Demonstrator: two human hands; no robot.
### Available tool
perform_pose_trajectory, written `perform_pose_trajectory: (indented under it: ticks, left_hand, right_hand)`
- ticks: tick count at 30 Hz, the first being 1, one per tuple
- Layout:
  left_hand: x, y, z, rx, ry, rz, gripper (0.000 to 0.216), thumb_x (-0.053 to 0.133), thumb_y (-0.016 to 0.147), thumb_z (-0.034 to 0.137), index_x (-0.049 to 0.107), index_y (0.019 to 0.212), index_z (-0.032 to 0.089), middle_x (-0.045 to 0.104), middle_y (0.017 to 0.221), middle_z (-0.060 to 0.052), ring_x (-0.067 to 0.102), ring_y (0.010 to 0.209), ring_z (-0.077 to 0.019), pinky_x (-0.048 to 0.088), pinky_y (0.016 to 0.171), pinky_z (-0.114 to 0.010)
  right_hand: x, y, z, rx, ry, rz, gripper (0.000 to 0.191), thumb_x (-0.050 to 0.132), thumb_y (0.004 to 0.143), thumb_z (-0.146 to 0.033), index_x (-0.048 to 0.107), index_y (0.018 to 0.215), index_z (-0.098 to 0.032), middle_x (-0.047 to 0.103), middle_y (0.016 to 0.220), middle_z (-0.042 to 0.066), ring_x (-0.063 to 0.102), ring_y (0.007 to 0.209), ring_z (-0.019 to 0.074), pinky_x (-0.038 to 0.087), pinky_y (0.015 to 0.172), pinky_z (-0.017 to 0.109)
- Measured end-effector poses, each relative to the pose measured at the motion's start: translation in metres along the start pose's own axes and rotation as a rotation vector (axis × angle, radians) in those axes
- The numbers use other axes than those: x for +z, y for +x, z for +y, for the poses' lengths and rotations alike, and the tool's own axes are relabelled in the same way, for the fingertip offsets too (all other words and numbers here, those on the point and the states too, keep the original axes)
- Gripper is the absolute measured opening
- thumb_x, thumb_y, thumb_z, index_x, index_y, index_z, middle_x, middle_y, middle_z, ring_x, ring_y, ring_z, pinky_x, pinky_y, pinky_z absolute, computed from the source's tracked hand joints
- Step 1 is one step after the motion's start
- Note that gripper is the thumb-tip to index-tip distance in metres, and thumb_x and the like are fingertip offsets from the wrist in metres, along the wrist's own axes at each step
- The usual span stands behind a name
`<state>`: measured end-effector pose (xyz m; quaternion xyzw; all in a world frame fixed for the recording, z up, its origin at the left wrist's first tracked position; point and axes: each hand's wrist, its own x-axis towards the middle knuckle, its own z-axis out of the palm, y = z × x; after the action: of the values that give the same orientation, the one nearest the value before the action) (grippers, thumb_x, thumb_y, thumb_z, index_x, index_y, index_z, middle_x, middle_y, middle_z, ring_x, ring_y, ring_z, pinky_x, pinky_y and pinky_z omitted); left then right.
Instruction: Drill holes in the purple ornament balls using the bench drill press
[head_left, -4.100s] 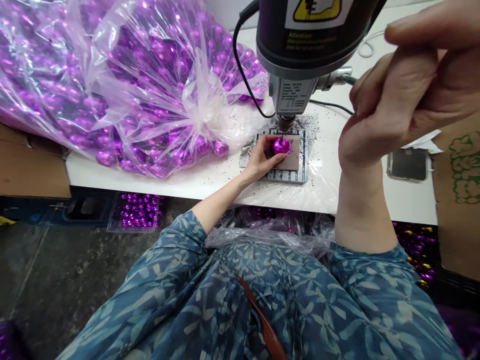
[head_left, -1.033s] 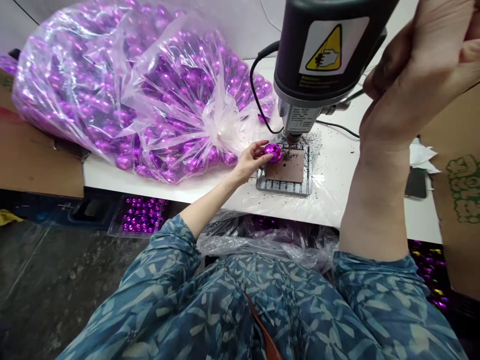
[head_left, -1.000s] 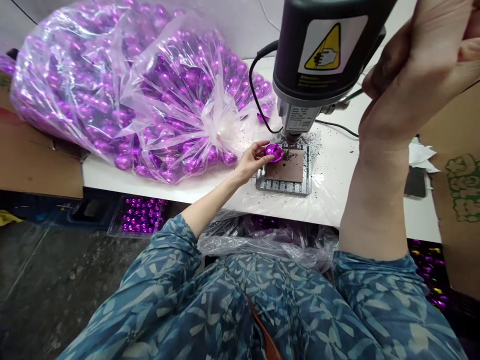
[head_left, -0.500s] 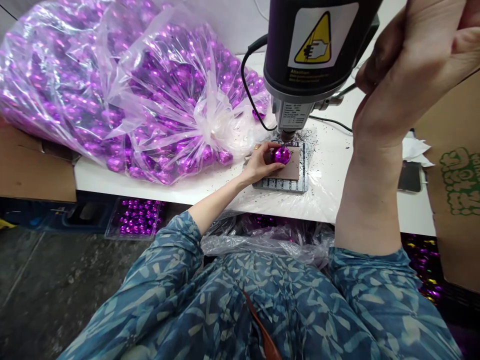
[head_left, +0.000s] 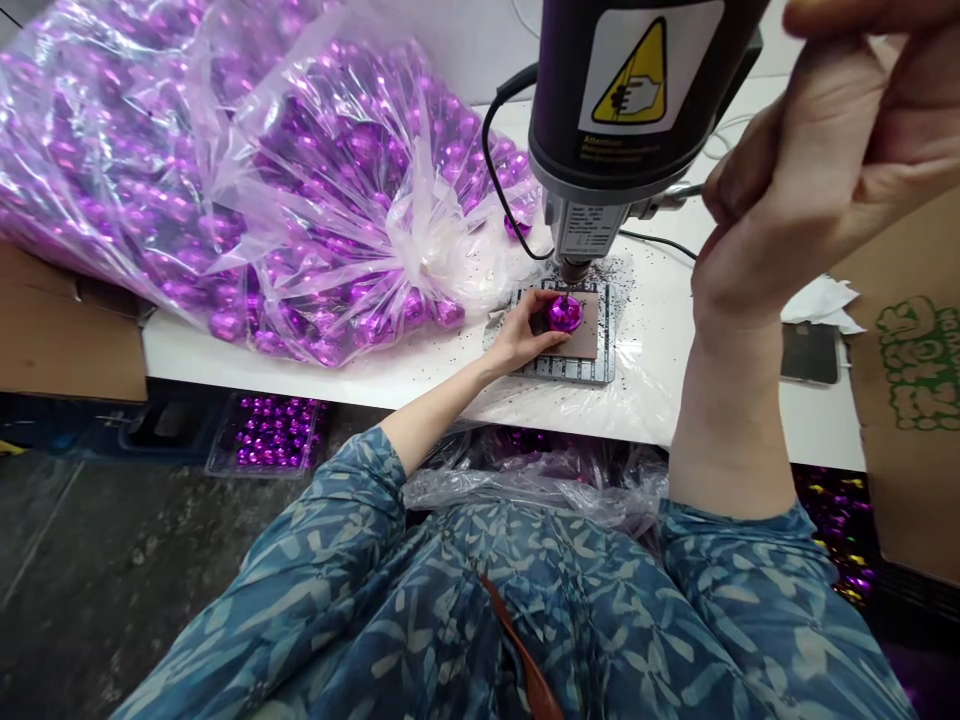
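My left hand [head_left: 525,335] grips a shiny purple ball [head_left: 564,312] and holds it on the brown pad of a small metal base plate [head_left: 566,366]. The bit of a dark bench drill [head_left: 622,90] comes down right onto the ball's top. Raised at the upper right, my right hand [head_left: 817,170] is closed round the drill's metal lever [head_left: 679,190].
Big clear plastic bags of purple balls [head_left: 247,170] lie on the white table [head_left: 810,415] to the left. Dark shavings are scattered round the plate. A phone [head_left: 808,353] and cardboard box [head_left: 911,380] sit at the right. More purple balls in a tray [head_left: 271,435] lie under the table.
My left hand brought the purple ball from the plate's left edge to under the drill bit. My right hand pulled the lever down a little.
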<state>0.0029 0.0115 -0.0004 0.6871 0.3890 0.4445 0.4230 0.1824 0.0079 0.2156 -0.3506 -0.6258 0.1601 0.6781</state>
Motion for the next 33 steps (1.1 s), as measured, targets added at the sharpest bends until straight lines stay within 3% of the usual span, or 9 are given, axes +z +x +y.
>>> perform_pose_trajectory:
  ticks: [4, 12, 15, 17, 19, 22, 29, 33]
  left_hand:
    - [0.001, 0.000, 0.001, -0.026, -0.001, 0.010, 0.078, 0.085, 0.084, 0.063, 0.051, 0.138, 0.018, 0.068, 0.142, -0.018, 0.066, 0.140, -0.0360, 0.046, 0.128, -0.064]
    - [0.001, 0.001, -0.004, -0.008, 0.025, 0.021, 0.080, 0.083, 0.083, 0.071, 0.051, 0.136, 0.020, 0.068, 0.140, -0.017, 0.066, 0.139, -0.0348, 0.047, 0.126, -0.059]
    - [0.001, 0.001, -0.006, -0.006, 0.058, 0.017, 0.078, 0.081, 0.085, 0.070, 0.051, 0.137, 0.021, 0.068, 0.140, -0.016, 0.066, 0.139, -0.0336, 0.048, 0.125, -0.059]
    - [0.001, 0.001, -0.007, -0.004, 0.061, 0.018, 0.077, 0.082, 0.085, 0.069, 0.051, 0.137, 0.021, 0.068, 0.140, -0.016, 0.066, 0.139, -0.0336, 0.048, 0.125, -0.060]
    - [0.001, 0.000, -0.007, -0.003, 0.063, 0.018, 0.077, 0.081, 0.086, 0.068, 0.051, 0.138, 0.021, 0.068, 0.140, -0.016, 0.066, 0.139, -0.0338, 0.048, 0.125, -0.060]
    - [0.000, 0.000, -0.008, 0.003, 0.084, 0.010, 0.076, 0.081, 0.086, 0.068, 0.051, 0.138, 0.021, 0.068, 0.141, -0.015, 0.065, 0.140, -0.0336, 0.048, 0.125, -0.060]
    - [0.001, -0.001, -0.003, -0.009, 0.087, 0.045, 0.075, 0.083, 0.085, 0.066, 0.053, 0.136, 0.021, 0.070, 0.138, -0.015, 0.068, 0.136, -0.0334, 0.050, 0.124, -0.060]
    - [0.003, -0.002, -0.001, -0.009, 0.053, 0.053, 0.074, 0.084, 0.084, 0.064, 0.053, 0.135, 0.020, 0.070, 0.137, -0.016, 0.068, 0.135, -0.0332, 0.049, 0.124, -0.059]
  right_hand:
    - [0.001, -0.023, 0.002, 0.001, 0.018, 0.047, 0.064, 0.036, 0.093, -0.061, 0.058, 0.108, -0.003, 0.057, 0.104, -0.004, 0.038, 0.065, -0.0224, 0.029, 0.068, -0.001]
    - [-0.002, -0.039, 0.031, -0.028, 0.048, 0.072, 0.065, 0.035, 0.095, -0.062, 0.058, 0.097, -0.001, 0.063, 0.104, -0.003, 0.036, 0.060, -0.0212, 0.031, 0.064, 0.000]
    - [-0.001, -0.041, 0.044, -0.079, 0.038, 0.089, 0.065, 0.034, 0.095, -0.063, 0.056, 0.095, -0.001, 0.061, 0.094, -0.003, 0.035, 0.061, -0.0217, 0.031, 0.064, -0.002]
    - [0.000, -0.043, 0.053, -0.108, 0.039, 0.107, 0.067, 0.032, 0.095, -0.065, 0.054, 0.092, -0.002, 0.052, 0.075, -0.002, 0.032, 0.059, -0.0206, 0.030, 0.064, -0.003]
    - [0.001, -0.045, 0.060, -0.134, 0.046, 0.120, 0.069, 0.031, 0.094, -0.069, 0.050, 0.086, -0.003, 0.032, 0.059, 0.000, 0.027, 0.057, -0.0180, 0.031, 0.064, -0.001]
    - [0.002, -0.049, 0.070, -0.182, 0.049, 0.129, 0.069, 0.035, 0.092, -0.071, 0.046, 0.079, -0.004, 0.011, 0.053, 0.003, 0.024, 0.055, -0.0151, 0.033, 0.064, 0.002]
    - [0.000, -0.056, 0.094, -0.277, 0.037, 0.108, 0.067, 0.035, 0.093, -0.070, 0.042, 0.075, -0.006, 0.008, 0.051, 0.004, 0.022, 0.054, -0.0132, 0.034, 0.065, 0.004]
    - [0.003, -0.058, 0.075, -0.203, 0.031, 0.081, 0.074, 0.035, 0.089, -0.078, 0.039, 0.077, -0.006, 0.011, 0.050, 0.002, 0.023, 0.052, -0.0131, 0.031, 0.062, 0.004]
